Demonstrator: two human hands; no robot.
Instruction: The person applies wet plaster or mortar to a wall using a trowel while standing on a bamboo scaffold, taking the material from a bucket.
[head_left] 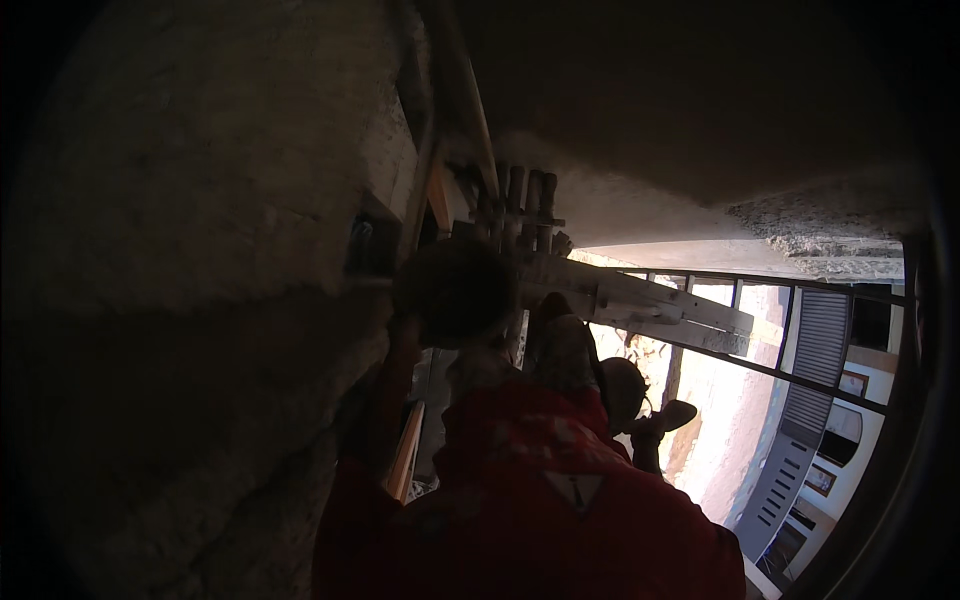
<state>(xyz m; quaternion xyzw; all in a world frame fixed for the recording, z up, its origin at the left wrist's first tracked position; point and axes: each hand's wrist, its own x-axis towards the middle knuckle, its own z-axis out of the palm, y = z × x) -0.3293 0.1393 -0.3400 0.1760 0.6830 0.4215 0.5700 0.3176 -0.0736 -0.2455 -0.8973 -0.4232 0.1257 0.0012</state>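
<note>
Left hand (pixel 404 333) holds a dark round bowl (pixel 455 292), right hand (pixel 646 432) a dark flat trowel (pixel 679 413); the bumpy brown wall (pixel 190 170) looks unfinished.

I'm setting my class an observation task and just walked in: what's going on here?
In dim light, someone in a red top has the left hand against a dark round object, though shadow hides its grip. The right hand appears to hold a dark flat-bladed tool. Wooden planks extend off to the right.
</note>
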